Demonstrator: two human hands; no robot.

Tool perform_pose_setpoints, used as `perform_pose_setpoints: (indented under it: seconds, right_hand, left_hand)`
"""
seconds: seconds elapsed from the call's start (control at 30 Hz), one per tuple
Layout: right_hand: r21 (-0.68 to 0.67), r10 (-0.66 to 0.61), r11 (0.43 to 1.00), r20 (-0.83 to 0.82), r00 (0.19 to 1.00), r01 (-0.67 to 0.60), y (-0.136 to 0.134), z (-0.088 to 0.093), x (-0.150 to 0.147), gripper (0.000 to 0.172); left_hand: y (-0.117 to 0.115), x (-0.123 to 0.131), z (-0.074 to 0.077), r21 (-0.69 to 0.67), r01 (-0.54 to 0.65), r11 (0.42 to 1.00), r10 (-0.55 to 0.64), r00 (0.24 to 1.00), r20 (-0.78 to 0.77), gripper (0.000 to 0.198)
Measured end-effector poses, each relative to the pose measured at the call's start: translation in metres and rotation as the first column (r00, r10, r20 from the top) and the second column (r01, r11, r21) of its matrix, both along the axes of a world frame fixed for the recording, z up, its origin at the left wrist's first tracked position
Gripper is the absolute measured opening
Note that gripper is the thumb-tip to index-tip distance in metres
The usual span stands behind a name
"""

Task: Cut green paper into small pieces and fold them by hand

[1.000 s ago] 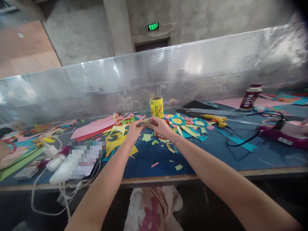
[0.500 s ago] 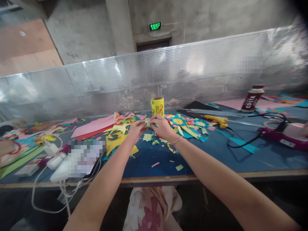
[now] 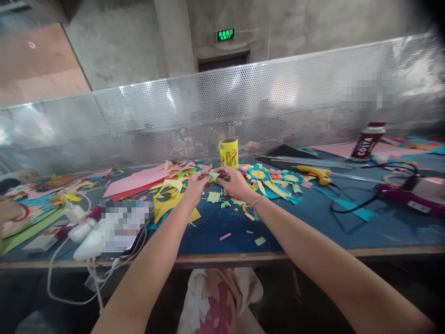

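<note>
A small light green piece of paper [image 3: 214, 176] is pinched between both hands above the blue table. My left hand [image 3: 199, 183] grips its left side with closed fingers. From the other side, my right hand [image 3: 235, 182] holds it by thumb and fingers. Just behind the hands a yellow roll of tape [image 3: 229, 153] stands upright. Below them lie green paper scraps [image 3: 213, 197]. To the right of my right hand is a blue-and-yellow paper flower [image 3: 259, 173] among colourful cut pieces.
Yellow cut paper [image 3: 167, 204] and pink sheets [image 3: 134, 182] lie left of the hands. A yellow glue gun [image 3: 314, 173] and a dark red bottle [image 3: 367, 142] are on the right. A phone [image 3: 134, 227] with white cables sits near the front edge. Another person's hand [image 3: 12, 211] is far left.
The green paper is turned and shows more of its face between my fingertips. Both hands stay in nearly the same place; the view shifts slightly.
</note>
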State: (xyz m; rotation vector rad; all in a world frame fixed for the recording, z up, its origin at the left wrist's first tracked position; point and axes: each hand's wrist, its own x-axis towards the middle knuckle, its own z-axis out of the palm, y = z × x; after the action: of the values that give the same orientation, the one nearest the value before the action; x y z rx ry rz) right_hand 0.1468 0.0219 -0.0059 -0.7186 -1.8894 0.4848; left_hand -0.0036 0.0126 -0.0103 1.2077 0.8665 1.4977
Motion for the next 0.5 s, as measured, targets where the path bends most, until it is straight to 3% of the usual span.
perform_pose_setpoints:
  seconds: [0.23,0.5]
  right_hand:
    - [-0.098,0.024,0.995,-0.056,0.998,-0.029,0.0086,-0.0063,-0.001,0.019]
    - [-0.102,0.01,0.995,-0.042,0.999,-0.015,0.0069,-0.0055,-0.0023,0.014]
  left_hand:
    - [-0.0017,0.0008,0.0011,0.002,-0.014,1.0,0.013,1.0,0.021,0.019]
    - [-0.0019,0.0011,0.0011,0.003,0.019,1.0,-0.019,1.0,0.008,0.024]
